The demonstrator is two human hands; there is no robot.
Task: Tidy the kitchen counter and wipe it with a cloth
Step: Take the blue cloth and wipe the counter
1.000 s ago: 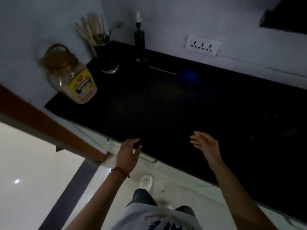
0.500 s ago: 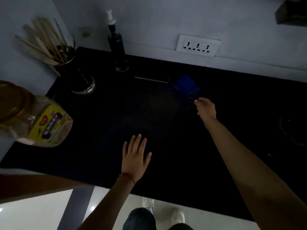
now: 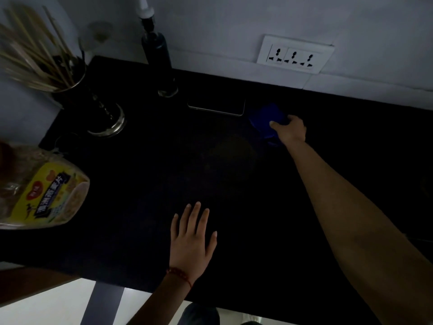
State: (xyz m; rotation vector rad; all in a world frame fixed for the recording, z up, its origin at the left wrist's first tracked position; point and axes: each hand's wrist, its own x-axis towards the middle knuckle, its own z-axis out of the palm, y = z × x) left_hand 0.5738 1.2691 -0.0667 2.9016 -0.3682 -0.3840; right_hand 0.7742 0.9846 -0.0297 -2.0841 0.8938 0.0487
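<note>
A dark blue cloth (image 3: 263, 114) lies near the back of the black counter (image 3: 210, 165), just right of a flat phone (image 3: 216, 106). My right hand (image 3: 290, 131) reaches far across and rests on the cloth, its fingers curled onto it; part of the cloth is hidden under the hand. My left hand (image 3: 192, 238) lies flat on the counter near the front edge, fingers spread, holding nothing.
At the back left stand a holder of chopsticks (image 3: 70, 90) and a dark pump bottle (image 3: 159, 59). A large plastic jar with a yellow label (image 3: 44, 191) is at the left edge. A white socket strip (image 3: 294, 55) is on the wall.
My right hand has moved forward from beside the blue cloth onto it and closed its fingers on it. My left hand stays flat on the counter. The view has shifted closer.
</note>
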